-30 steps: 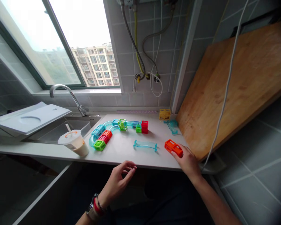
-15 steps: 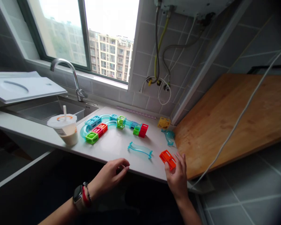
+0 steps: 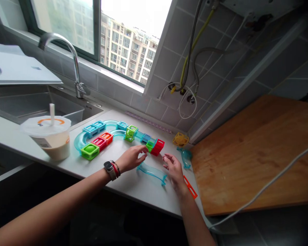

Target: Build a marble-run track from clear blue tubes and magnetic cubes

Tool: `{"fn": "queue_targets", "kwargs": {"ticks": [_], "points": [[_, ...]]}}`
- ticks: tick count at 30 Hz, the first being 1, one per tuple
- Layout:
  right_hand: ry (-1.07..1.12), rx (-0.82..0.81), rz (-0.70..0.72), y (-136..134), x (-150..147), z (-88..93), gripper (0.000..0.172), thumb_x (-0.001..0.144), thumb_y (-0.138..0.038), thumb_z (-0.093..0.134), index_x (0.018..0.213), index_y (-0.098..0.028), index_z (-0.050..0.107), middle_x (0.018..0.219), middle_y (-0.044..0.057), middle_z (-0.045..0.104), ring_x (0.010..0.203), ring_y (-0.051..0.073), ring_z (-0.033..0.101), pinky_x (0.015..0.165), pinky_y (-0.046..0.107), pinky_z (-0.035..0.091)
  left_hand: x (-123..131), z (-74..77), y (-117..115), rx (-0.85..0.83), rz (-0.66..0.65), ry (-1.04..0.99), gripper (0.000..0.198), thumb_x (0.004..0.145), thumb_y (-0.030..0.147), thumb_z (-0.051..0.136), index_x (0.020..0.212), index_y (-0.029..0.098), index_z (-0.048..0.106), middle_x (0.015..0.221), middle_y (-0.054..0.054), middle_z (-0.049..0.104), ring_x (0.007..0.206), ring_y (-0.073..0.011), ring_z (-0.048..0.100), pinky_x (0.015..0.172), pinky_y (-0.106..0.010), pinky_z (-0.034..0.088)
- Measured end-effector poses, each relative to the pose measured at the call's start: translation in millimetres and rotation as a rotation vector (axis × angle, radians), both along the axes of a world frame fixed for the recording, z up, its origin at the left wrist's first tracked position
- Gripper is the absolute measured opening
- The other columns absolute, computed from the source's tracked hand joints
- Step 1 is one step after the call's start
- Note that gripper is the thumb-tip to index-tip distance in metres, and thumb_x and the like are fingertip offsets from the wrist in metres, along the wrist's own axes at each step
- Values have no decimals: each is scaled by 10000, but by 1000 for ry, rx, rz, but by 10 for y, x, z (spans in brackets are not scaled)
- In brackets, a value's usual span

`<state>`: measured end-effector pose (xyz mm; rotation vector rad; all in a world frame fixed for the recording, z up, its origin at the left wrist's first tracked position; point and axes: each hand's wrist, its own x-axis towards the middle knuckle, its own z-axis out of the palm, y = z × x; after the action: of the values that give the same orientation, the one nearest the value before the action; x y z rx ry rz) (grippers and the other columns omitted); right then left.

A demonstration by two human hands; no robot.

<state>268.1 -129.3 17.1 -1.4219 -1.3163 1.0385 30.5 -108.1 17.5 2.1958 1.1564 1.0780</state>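
Observation:
My left hand point(image 3: 132, 158) reaches over the worktop, thumb and fingers apart. Its fingertips are close to a small green block point(image 3: 149, 146) at the right end of a toy track; whether they touch it I cannot tell. Beside that block leans a red block point(image 3: 158, 147). My right hand point(image 3: 174, 168), fingers curved and apart, is just short of the red block and holds nothing. Between and below the hands lies a loose wavy blue track piece point(image 3: 151, 171). An orange-red block piece point(image 3: 190, 187) is partly hidden behind my right wrist.
The track's clear blue curve point(image 3: 79, 140) bends round at the left. A drink cup with a straw point(image 3: 51, 145) stands near the front edge. Further right are a yellow block point(image 3: 180, 139), another blue piece point(image 3: 186, 159) and a leaning wooden board point(image 3: 251, 157). The sink point(image 3: 41, 102) is left.
My right hand has let go of the orange-red piece and moved up and left toward the red block. My left hand has moved forward to the green block. The view has shifted closer.

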Motion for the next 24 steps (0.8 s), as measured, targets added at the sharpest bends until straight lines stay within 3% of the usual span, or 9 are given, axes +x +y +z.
{"fn": "queue_targets", "kwargs": {"ticks": [3,6,10,16,20,24], "points": [[21,-137,-17,302,-60,-73,547,805,-484,640,1264,-191,601,1229,97,683,1025,199,657,701,240,514,37,-106,237,-17,15,-9,255,919,276,557,1117,209,703,1043,-67,752,710,-171,662,711,-280,515],[95,-161,-36,490,-102,-158,539,741,-415,683,1233,-205,613,1102,63,712,812,158,652,554,196,437,30,-212,358,-23,42,-19,283,935,291,557,1175,227,694,1059,-51,758,609,-134,626,665,-261,512],[267,-185,76,601,-120,-248,465,705,-323,720,1147,-208,630,956,30,726,601,110,604,442,179,355,-13,-281,397,-42,41,-69,292,959,295,545,1202,236,695,1147,-50,741,559,-103,604,636,-255,530],[393,-212,210,633,-122,-335,496,752,-226,723,1233,-240,602,1097,66,753,711,151,717,531,206,512,-8,-275,384,0,-18,-6,266,931,247,563,1127,258,743,1284,-49,703,650,-110,664,718,-269,573],[434,-193,195,645,-151,-385,454,777,-231,728,1216,-228,611,1075,66,763,721,160,732,565,231,571,19,-298,401,14,31,133,296,920,260,573,1172,275,728,1403,-27,647,718,-134,703,764,-295,587],[470,-184,142,665,-172,-410,391,797,-272,751,1164,-204,634,1015,73,779,772,180,756,656,268,624,41,-344,429,41,77,199,359,943,276,543,1278,284,671,1394,-4,657,817,-173,738,792,-314,595]]}}
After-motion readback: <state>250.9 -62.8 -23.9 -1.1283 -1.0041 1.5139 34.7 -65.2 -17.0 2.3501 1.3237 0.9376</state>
